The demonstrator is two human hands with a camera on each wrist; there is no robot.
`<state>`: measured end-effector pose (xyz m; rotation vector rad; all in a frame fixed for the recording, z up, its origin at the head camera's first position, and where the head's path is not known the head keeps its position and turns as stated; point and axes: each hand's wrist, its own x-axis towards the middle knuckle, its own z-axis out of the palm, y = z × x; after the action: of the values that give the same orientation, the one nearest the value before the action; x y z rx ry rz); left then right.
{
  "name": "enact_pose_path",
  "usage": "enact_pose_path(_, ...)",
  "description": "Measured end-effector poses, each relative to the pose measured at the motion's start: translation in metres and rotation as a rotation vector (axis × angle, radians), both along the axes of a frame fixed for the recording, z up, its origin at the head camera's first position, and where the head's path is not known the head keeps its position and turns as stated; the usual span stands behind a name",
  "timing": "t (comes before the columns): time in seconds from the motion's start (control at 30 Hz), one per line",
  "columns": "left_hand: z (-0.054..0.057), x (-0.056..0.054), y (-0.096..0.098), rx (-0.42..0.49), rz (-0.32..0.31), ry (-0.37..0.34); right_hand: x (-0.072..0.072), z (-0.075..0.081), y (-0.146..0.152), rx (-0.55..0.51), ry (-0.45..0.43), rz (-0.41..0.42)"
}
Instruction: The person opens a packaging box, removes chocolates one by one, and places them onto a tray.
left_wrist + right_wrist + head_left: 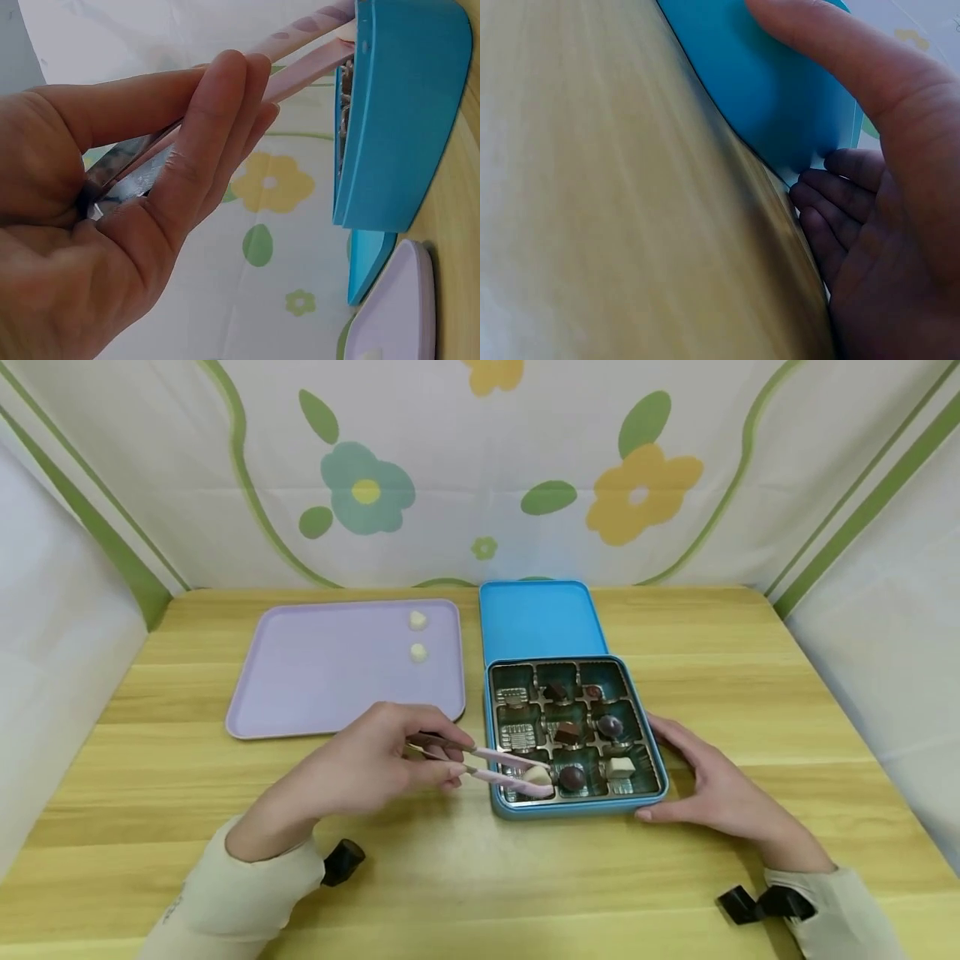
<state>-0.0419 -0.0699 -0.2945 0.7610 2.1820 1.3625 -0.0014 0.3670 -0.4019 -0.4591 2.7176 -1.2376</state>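
In the head view my left hand (pixel 375 760) pinches a pair of tongs (pixel 498 770) with pale pink arms between thumb and fingers. The tong tips stand on either side of a white chocolate (pixel 536 775) in the front-left compartment of a blue tin (pixel 581 810); whether they squeeze it I cannot tell. My right hand (pixel 712 785) rests against the tin's front-right corner, thumb at the front and fairly straight fingers along the right side. Also in the tin are a round dark chocolate (pixel 572 777), a white block (pixel 620 767) and several other dark chocolates.
Left of the tin lies a lilac tray (pixel 330 668) bearing two small white chocolates (pixel 417 637). Behind the tin its blue lid (pixel 542 620) lies folded back. A flowered cloth (pixel 480 468) hangs at the back edge of the wooden table (pixel 465 893).
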Motion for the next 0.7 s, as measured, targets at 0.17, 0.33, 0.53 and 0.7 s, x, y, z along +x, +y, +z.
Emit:
enact_pose_path(0.17,0.009,-0.003,-0.019,0.043,0.063,-0.029,-0.001,0.001,0.0,-0.003,-0.007,0.004)
enact_pose_path(0.33,0.011,-0.008,-0.051,0.131,0.139,-0.112,-0.001,0.004,0.0,0.004,-0.019,-0.006)
enact_pose_path(0.53,0.002,-0.018,-0.091,0.14,0.251,-0.143,-0.001,0.006,-0.001,0.005,-0.027,-0.006)
enact_pose_path(0.7,-0.013,-0.03,-0.11,0.095,0.346,-0.17,0.0,0.006,-0.002,0.004,-0.018,-0.006)
